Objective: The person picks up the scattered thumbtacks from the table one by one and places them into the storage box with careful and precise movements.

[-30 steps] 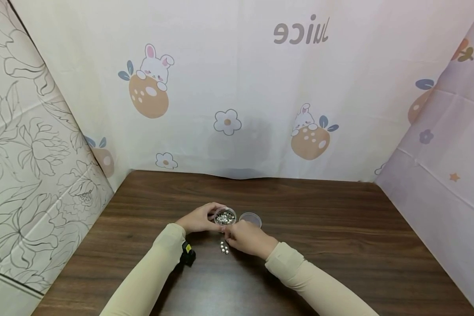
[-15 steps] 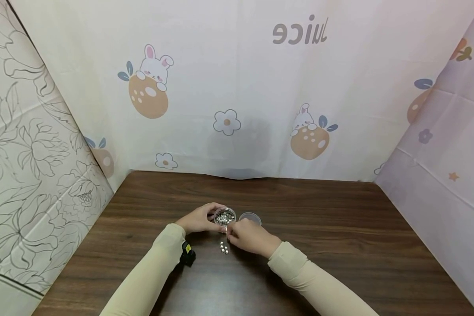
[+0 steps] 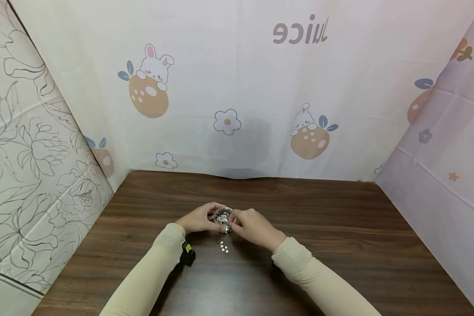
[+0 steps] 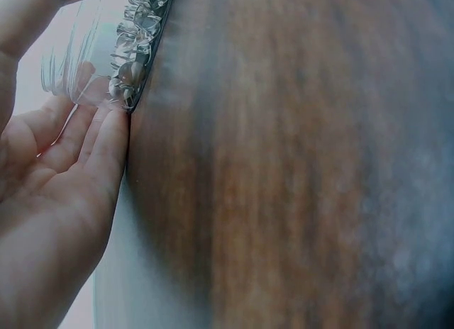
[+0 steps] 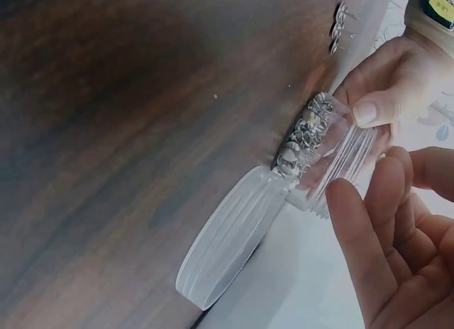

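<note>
My left hand (image 3: 200, 218) grips a clear plastic jar (image 3: 224, 216) with thumb and fingers round its side. The jar stands upright on the table, its bottom filled with silver thumbtacks (image 5: 306, 139). In the left wrist view the fingers (image 4: 106, 141) lie against the jar's wall. My right hand (image 3: 254, 226) is at the jar's right rim, fingers bent toward the mouth. In the right wrist view its fingertips (image 5: 342, 194) are close by the threaded rim; I cannot tell whether they pinch a tack. Several loose thumbtacks (image 3: 224, 248) lie in front of the jar.
A round clear lid (image 5: 230, 237) lies beside the jar, hidden behind the right hand in the head view. A black device with a yellow label (image 3: 188, 253) is at the left wrist. The brown wooden table (image 3: 320, 210) reaches back to a printed curtain (image 3: 237, 87).
My right hand has moved up and slightly right, from in front of the jar to its right rim, and now covers the lid. The left hand and jar have stayed still.
</note>
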A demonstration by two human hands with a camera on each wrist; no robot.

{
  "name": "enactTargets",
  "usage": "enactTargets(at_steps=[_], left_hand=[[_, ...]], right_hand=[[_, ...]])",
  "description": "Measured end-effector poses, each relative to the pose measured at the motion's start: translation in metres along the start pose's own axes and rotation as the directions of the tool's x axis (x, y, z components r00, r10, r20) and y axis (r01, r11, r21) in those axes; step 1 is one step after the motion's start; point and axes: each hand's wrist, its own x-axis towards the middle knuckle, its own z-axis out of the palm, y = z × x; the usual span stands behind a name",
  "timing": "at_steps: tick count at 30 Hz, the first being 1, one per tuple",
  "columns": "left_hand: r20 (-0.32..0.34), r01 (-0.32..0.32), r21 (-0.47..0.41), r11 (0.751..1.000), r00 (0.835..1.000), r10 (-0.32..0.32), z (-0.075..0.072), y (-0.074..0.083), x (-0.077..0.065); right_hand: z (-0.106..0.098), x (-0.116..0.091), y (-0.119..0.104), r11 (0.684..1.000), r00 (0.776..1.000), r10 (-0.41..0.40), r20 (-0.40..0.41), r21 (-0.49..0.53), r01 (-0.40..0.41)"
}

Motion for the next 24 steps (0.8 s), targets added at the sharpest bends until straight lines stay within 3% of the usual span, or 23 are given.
enactTargets(at_steps=[15, 21, 24], left_hand=[[-0.006, 0.02, 0.001, 1.0, 1.0, -0.02, 0.0, 0.002, -0.001], [0.016, 0.01, -0.037, 0.999, 1.0, -0.01, -0.002, 0.026, -0.011], [0.016, 0.009, -0.04, 0.999, 1.0, -0.008, -0.002, 0.022, -0.009]], right_hand=[[0.003, 0.01, 0.009, 0.999, 0.996, 0.047, -0.072, -0.021, -0.048], [0.005, 0.01, 0.011, 0.997, 0.997, 0.071, -0.042, -0.023, -0.072], [0.004, 0.01, 0.011, 0.996, 0.996, 0.08, -0.032, -0.023, -0.081]])
